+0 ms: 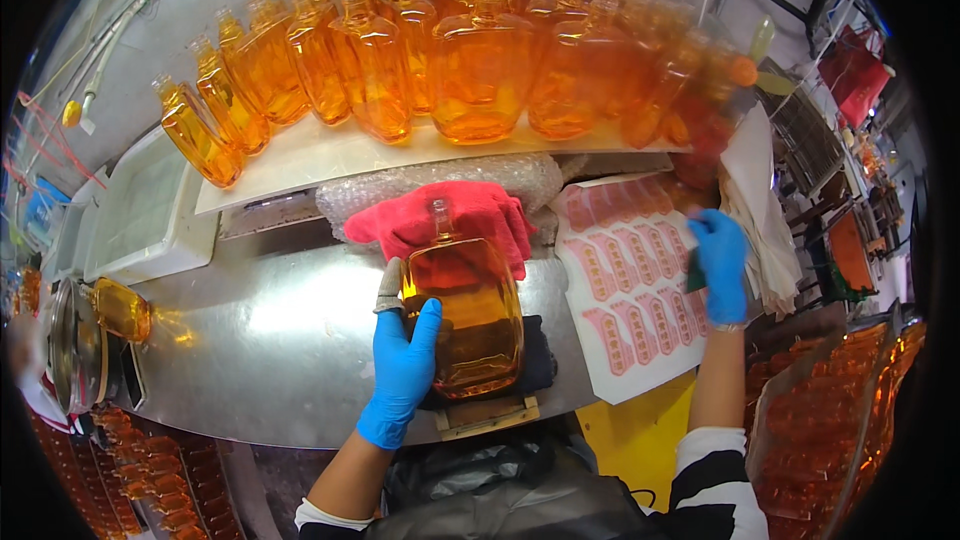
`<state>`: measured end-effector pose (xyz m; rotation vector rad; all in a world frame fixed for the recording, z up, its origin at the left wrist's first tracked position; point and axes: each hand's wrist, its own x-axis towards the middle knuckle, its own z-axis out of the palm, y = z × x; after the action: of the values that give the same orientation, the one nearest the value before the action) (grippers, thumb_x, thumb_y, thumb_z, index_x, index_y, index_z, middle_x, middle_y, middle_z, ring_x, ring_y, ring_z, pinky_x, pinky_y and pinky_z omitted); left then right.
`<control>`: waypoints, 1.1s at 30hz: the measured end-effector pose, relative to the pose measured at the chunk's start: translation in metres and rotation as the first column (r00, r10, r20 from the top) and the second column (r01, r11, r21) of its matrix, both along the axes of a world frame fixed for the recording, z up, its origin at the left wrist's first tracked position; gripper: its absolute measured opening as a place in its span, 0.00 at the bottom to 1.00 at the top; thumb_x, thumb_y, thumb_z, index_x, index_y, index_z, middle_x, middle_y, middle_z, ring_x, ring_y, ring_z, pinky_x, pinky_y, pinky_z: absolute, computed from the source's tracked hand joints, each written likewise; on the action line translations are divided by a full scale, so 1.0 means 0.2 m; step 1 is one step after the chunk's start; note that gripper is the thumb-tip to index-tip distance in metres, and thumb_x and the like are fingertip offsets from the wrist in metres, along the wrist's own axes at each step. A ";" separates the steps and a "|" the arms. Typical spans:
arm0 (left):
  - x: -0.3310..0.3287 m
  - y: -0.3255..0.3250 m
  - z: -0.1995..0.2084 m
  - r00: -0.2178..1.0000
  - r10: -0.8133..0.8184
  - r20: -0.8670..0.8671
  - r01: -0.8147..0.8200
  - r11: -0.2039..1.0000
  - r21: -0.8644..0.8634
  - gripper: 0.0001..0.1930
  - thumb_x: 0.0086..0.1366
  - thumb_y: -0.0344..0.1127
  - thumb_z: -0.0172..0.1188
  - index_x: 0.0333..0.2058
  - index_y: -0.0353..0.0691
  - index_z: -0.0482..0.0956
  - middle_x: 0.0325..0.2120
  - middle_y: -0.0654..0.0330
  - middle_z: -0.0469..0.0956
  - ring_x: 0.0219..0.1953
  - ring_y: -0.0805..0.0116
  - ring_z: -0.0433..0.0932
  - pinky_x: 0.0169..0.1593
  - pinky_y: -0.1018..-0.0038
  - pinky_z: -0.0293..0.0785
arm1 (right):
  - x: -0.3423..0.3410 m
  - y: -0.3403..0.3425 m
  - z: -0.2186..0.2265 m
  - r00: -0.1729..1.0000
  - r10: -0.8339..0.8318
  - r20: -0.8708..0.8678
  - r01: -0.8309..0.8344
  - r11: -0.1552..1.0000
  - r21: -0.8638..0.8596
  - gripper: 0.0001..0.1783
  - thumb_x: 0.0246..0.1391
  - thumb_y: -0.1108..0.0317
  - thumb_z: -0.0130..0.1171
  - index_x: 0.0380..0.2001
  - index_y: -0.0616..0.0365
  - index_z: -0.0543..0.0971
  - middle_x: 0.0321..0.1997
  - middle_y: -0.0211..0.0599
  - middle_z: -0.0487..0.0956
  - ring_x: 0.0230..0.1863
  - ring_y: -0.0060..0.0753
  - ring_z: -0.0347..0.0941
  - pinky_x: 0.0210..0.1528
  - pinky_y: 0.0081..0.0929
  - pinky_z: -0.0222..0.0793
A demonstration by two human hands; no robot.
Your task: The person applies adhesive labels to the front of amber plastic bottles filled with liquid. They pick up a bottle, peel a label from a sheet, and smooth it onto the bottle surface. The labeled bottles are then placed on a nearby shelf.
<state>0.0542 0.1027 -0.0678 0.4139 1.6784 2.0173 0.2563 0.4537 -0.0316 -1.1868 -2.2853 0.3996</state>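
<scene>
My left hand (402, 365), in a blue glove with a grey cover on one finger, grips an amber glass bottle (470, 325) by its left side. The bottle lies tilted, its clear neck pointing away from me over a folded pink-red cloth (375, 215). Under its near end are a dark pad (540, 350) and a small wooden block (490, 417). At the right edge of a sheet of pink and gold decals (630, 290), my blue-gloved right hand (720, 260) has its fingers curled together. A dark green piece (695, 270) shows beside its palm; its kind is unclear.
Several orange glass bottles (485, 70) stand on a white board (300, 170) across the back. Bubble wrap (440, 180) lies behind the cloth. A white tray (155, 215) and an amber bottle lying down (122, 310) are at the left. More bottles (830, 420) fill the lower right.
</scene>
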 end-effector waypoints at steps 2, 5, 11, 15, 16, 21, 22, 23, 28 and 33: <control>0.00 0.00 0.00 1.000 0.016 -0.011 -0.016 0.999 0.033 0.30 0.62 0.27 0.50 0.60 0.38 0.50 0.54 0.54 0.60 0.46 0.70 0.69 0.47 0.77 0.70 | -0.19 -0.33 0.01 0.905 0.282 -0.318 -0.383 0.865 -0.323 0.07 0.47 0.72 0.58 0.30 0.62 0.79 0.26 0.37 0.79 0.29 0.27 0.76 0.32 0.22 0.69; -0.05 -0.05 -0.05 0.999 0.001 -0.049 0.001 0.999 0.043 0.29 0.62 0.26 0.49 0.61 0.37 0.50 0.56 0.53 0.58 0.52 0.65 0.65 0.53 0.71 0.66 | -0.43 -0.78 0.27 0.789 0.425 -0.444 -0.578 0.267 -0.771 0.09 0.48 0.73 0.58 0.34 0.64 0.79 0.28 0.33 0.79 0.29 0.23 0.75 0.33 0.18 0.70; 0.02 -0.07 0.00 0.929 -0.159 -0.333 0.115 0.982 -0.148 0.44 0.53 0.28 0.58 0.62 0.38 0.38 0.57 0.49 0.54 0.57 0.59 0.61 0.57 0.67 0.62 | -0.66 -0.98 0.17 0.643 0.695 -0.322 -0.709 0.381 -0.593 0.09 0.44 0.67 0.61 0.29 0.59 0.79 0.25 0.37 0.78 0.28 0.30 0.74 0.34 0.24 0.69; 0.06 -0.08 -0.01 0.960 -0.180 -0.216 0.138 0.971 -0.194 0.47 0.51 0.29 0.62 0.62 0.38 0.37 0.56 0.50 0.55 0.56 0.59 0.62 0.56 0.66 0.63 | -0.71 -1.03 0.11 0.646 0.740 -0.186 -0.756 0.587 -0.290 0.11 0.42 0.62 0.63 0.29 0.54 0.77 0.27 0.40 0.76 0.30 0.41 0.73 0.33 0.31 0.69; 0.06 -0.09 -0.01 0.964 -0.176 -0.199 0.139 0.973 -0.185 0.48 0.51 0.29 0.62 0.62 0.38 0.36 0.56 0.50 0.55 0.56 0.59 0.62 0.56 0.66 0.64 | -0.73 -1.03 0.10 0.704 0.690 -0.169 -0.710 0.678 -0.192 0.15 0.42 0.58 0.64 0.29 0.55 0.74 0.28 0.38 0.74 0.30 0.39 0.73 0.31 0.32 0.68; 0.01 -0.09 0.07 0.993 -0.118 -0.023 0.116 0.991 -0.074 0.38 0.54 0.31 0.61 0.58 0.33 0.48 0.50 0.50 0.63 0.50 0.61 0.67 0.51 0.70 0.68 | -0.68 -0.97 0.04 0.897 0.350 -0.269 -0.438 0.782 -0.443 0.24 0.37 0.54 0.70 0.25 0.57 0.67 0.24 0.34 0.69 0.26 0.29 0.66 0.29 0.26 0.64; -0.02 -0.07 0.11 0.988 -0.097 0.119 0.095 0.995 0.022 0.36 0.54 0.33 0.61 0.57 0.31 0.51 0.48 0.50 0.66 0.48 0.61 0.69 0.49 0.71 0.69 | -0.60 -1.02 0.01 0.901 0.350 -0.257 -0.434 0.730 -0.528 0.24 0.37 0.55 0.70 0.23 0.56 0.65 0.23 0.30 0.65 0.25 0.24 0.61 0.28 0.23 0.62; -0.08 -0.03 0.14 0.965 -0.120 0.232 0.114 0.993 0.040 0.29 0.56 0.30 0.59 0.54 0.32 0.57 0.45 0.52 0.69 0.45 0.65 0.72 0.46 0.74 0.72 | -0.52 -1.07 -0.02 0.910 0.339 -0.238 -0.412 0.677 -0.609 0.25 0.37 0.56 0.71 0.22 0.56 0.64 0.21 0.27 0.62 0.24 0.19 0.57 0.27 0.20 0.60; -0.15 0.05 0.12 0.985 -0.090 0.147 0.109 0.987 -0.121 0.27 0.52 0.33 0.65 0.48 0.32 0.63 0.42 0.53 0.72 0.41 0.67 0.74 0.44 0.73 0.73 | -0.43 -1.22 -0.13 0.932 0.209 -0.296 -0.357 0.671 -0.650 0.29 0.35 0.59 0.73 0.22 0.53 0.59 0.22 0.25 0.57 0.25 0.17 0.53 0.26 0.18 0.58; -0.14 0.07 0.11 0.989 -0.081 0.121 0.098 0.985 -0.139 0.28 0.51 0.34 0.66 0.47 0.31 0.63 0.41 0.53 0.73 0.41 0.66 0.75 0.43 0.73 0.73 | -0.42 -1.20 -0.15 0.925 0.145 -0.352 -0.367 0.586 -0.723 0.29 0.34 0.53 0.72 0.21 0.57 0.62 0.23 0.31 0.62 0.25 0.24 0.59 0.29 0.26 0.62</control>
<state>0.0252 0.1160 -0.0457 0.3110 1.6908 1.8066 0.1714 0.2136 -0.0622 -1.0427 -2.0645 1.7134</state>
